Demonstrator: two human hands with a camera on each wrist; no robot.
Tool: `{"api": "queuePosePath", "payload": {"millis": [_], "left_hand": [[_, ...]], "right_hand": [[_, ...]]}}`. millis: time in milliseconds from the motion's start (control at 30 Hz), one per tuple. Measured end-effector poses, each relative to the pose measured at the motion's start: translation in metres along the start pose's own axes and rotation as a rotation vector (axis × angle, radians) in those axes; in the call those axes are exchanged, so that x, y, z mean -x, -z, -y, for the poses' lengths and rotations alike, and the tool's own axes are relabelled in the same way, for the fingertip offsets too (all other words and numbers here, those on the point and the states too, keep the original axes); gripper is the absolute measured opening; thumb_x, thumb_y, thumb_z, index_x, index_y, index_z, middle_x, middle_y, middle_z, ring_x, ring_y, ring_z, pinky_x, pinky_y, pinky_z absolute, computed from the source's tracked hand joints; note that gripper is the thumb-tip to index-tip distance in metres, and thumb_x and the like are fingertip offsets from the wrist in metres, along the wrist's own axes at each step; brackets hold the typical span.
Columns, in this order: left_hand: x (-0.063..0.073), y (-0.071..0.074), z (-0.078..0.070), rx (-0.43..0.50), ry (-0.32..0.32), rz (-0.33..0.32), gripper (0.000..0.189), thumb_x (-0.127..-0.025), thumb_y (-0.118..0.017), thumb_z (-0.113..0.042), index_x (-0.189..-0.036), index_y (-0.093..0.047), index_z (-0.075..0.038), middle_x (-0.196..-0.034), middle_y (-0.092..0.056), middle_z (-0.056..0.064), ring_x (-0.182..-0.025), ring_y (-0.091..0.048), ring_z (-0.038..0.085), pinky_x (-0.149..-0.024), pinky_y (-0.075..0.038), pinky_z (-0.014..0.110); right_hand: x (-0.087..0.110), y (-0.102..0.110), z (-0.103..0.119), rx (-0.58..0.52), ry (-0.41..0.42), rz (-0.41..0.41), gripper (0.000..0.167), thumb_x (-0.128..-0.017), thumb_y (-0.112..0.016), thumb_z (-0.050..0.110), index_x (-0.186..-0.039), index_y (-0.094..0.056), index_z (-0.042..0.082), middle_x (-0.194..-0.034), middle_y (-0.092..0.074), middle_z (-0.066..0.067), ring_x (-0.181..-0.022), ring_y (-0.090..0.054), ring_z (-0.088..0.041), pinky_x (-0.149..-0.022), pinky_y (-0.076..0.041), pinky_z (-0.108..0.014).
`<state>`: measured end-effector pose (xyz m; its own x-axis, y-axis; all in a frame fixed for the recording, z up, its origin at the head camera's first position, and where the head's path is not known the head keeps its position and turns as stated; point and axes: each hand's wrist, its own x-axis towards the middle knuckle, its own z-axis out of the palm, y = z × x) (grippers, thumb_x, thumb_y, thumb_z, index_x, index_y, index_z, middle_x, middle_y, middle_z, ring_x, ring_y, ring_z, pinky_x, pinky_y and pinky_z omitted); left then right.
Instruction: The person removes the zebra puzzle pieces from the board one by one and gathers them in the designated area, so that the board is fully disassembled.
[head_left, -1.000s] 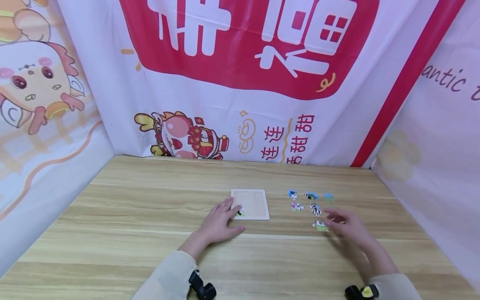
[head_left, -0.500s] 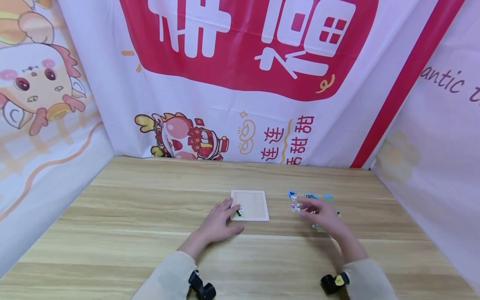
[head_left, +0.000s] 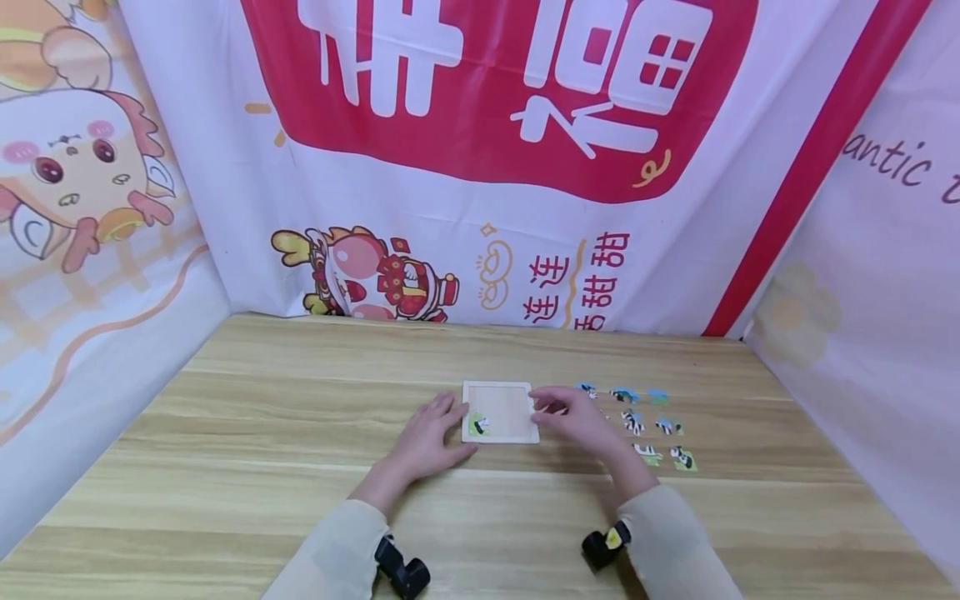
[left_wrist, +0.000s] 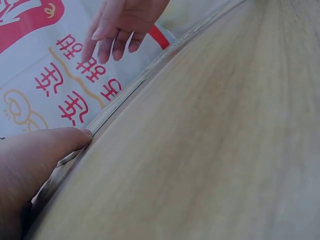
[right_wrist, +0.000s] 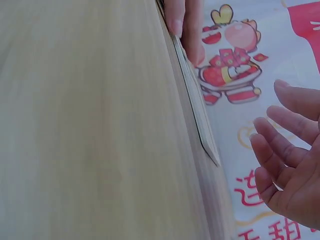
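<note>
A shallow light-wood puzzle tray (head_left: 510,410) lies on the table, with one green, black and white piece (head_left: 478,425) in its near left corner. My left hand (head_left: 429,437) rests at the tray's left edge; in the right wrist view its fingers (right_wrist: 192,35) touch the rim. My right hand (head_left: 577,421) hovers at the tray's right edge. In the right wrist view, that hand (right_wrist: 295,155) has loosely bent fingers and nothing visible between them. Several animal puzzle pieces (head_left: 632,422) lie right of the tray, one partly hidden by the right hand.
The wood-grain table (head_left: 300,400) runs back to a printed cloth (head_left: 420,200). More cloth hangs at the left (head_left: 90,208) and right (head_left: 855,250). Black wrist cameras (head_left: 405,571) sit on both sleeves.
My right hand has moved left from the loose pieces to the tray, uncovering the pieces at the right. My left hand has shifted slightly left, showing more of the piece in the tray.
</note>
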<state>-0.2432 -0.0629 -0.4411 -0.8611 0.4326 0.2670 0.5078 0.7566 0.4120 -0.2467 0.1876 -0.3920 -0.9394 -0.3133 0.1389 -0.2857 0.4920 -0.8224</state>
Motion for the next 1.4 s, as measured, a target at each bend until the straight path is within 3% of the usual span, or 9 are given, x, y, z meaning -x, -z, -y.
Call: {"api": "queuePosePath", "payload": {"millis": [167, 467, 633, 1000, 1400], "left_hand": [[0.000, -0.001, 0.003, -0.056, 0.022, 0.009, 0.063, -0.078, -0.052, -0.051, -0.125, -0.046, -0.009, -0.133, -0.030, 0.020, -0.124, -0.019, 0.033, -0.099, -0.014, 0.047], [0.000, -0.001, 0.002, -0.072, 0.045, 0.018, 0.063, -0.079, -0.049, -0.053, -0.127, -0.044, -0.012, -0.135, -0.027, 0.017, -0.125, -0.018, 0.030, -0.100, -0.012, 0.046], [0.000, -0.001, 0.001, -0.077, 0.049, 0.004, 0.063, -0.080, -0.048, -0.053, -0.126, -0.045, -0.011, -0.135, -0.029, 0.017, -0.125, -0.019, 0.030, -0.099, -0.013, 0.046], [-0.001, -0.001, 0.001, -0.086, 0.046, 0.001, 0.063, -0.080, -0.048, -0.053, -0.126, -0.046, -0.010, -0.134, -0.029, 0.019, -0.125, -0.019, 0.031, -0.100, -0.013, 0.046], [-0.001, -0.001, 0.002, -0.080, 0.057, -0.005, 0.062, -0.079, -0.049, -0.053, -0.125, -0.047, -0.011, -0.134, -0.028, 0.020, -0.125, -0.018, 0.030, -0.100, -0.013, 0.045]], "right_hand": [[-0.012, -0.019, 0.002, 0.011, 0.014, 0.037, 0.031, -0.077, -0.064, 0.012, -0.106, -0.059, 0.001, -0.085, -0.059, -0.003, -0.077, -0.053, -0.018, -0.065, -0.045, -0.029], [-0.020, -0.044, 0.005, 0.019, 0.015, 0.071, 0.029, -0.078, -0.063, 0.013, -0.104, -0.059, 0.001, -0.085, -0.058, -0.003, -0.078, -0.052, -0.017, -0.069, -0.044, -0.030], [-0.026, -0.055, -0.004, 0.043, 0.023, 0.044, 0.029, -0.076, -0.065, 0.013, -0.102, -0.061, 0.002, -0.085, -0.059, -0.002, -0.079, -0.053, -0.015, -0.073, -0.044, -0.030], [-0.027, -0.064, -0.008, 0.235, 0.097, 0.036, 0.033, -0.070, -0.070, 0.017, -0.101, -0.063, 0.006, -0.085, -0.051, -0.001, -0.077, -0.046, -0.015, -0.070, -0.041, -0.030], [-0.029, -0.070, -0.005, 0.220, 0.062, 0.010, 0.025, -0.071, -0.069, 0.012, -0.094, -0.063, 0.007, -0.084, -0.053, 0.000, -0.078, -0.048, -0.015, -0.072, -0.041, -0.030]]}}
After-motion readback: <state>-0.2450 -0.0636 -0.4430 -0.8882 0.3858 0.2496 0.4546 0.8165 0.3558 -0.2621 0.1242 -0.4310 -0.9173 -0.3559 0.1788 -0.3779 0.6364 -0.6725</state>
